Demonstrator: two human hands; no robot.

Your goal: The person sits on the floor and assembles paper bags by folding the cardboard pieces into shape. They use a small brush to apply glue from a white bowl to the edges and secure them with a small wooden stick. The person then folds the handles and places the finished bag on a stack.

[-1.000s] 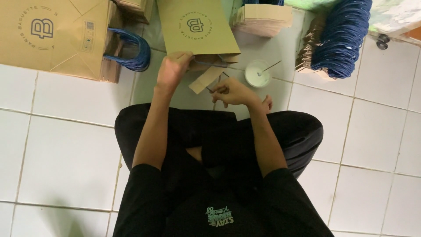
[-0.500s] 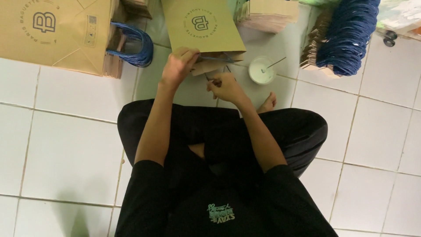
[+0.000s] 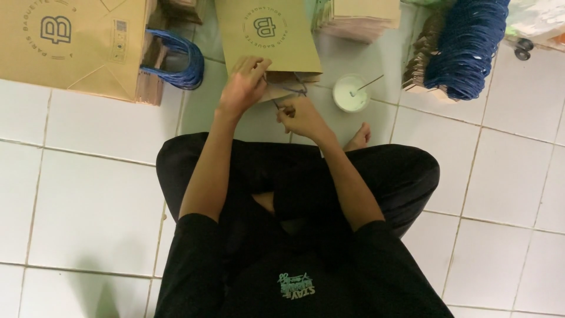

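A flat brown paper bag [image 3: 268, 35] with a round printed mark lies on the tiled floor in front of my crossed legs. My left hand [image 3: 242, 85] grips the bag's near edge at its mouth, fingers curled over the paper. My right hand [image 3: 301, 116] is just right of it, fingertips pinched on a thin blue cord [image 3: 292, 89] that loops at the bag's mouth. A folded cardboard strip shows at that edge, partly hidden by my left hand.
A small white bowl [image 3: 350, 94] with a stick in it stands right of the bag. A finished brown bag with blue handles [image 3: 76, 47] lies at left. Stacks of brown bags [image 3: 362, 15] and a bundle of blue cord handles [image 3: 465, 47] sit at the back right.
Both hands have moved closer to the bag's mouth. The cardboard strip that lay loose below the bag now sits at the bag's edge under my left hand.
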